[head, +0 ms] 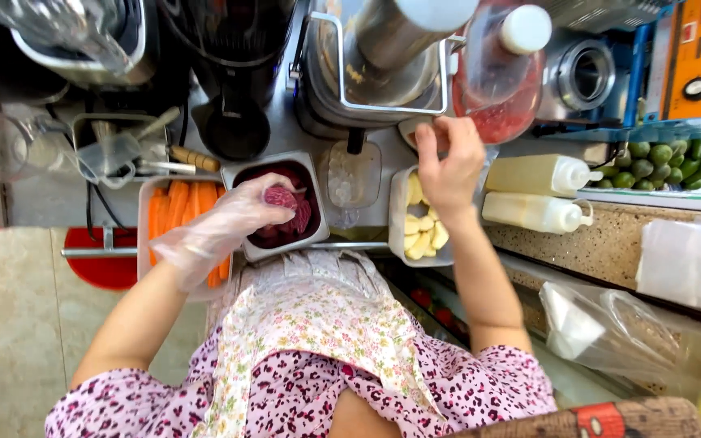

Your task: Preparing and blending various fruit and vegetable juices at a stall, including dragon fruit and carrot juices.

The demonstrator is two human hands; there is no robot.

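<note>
Fingers of the left hand (225,223), covered by a clear plastic glove, are closed around a dark red beet piece (281,197), held just above the beet tray (311,170). Further beet slices lie in that tray; the glove hides how many fingers make contact. Right hand (450,162) is bare, wrist bent, fingers curled at the far edge of the yellow fruit tray (397,235); whether they pinch anything cannot be determined, since the fingertips overlap a pale rim beneath the juicer (383,57). Left forearm extends diagonally from the near left, crossing the carrot tray (146,211), so part of the carrots is covered. An empty clear cup (350,182) stands between the two hands. Two squeeze bottles (537,195) lie on the stone counter edge to the right. Blender jars along the far side are cut off by the frame.
</note>
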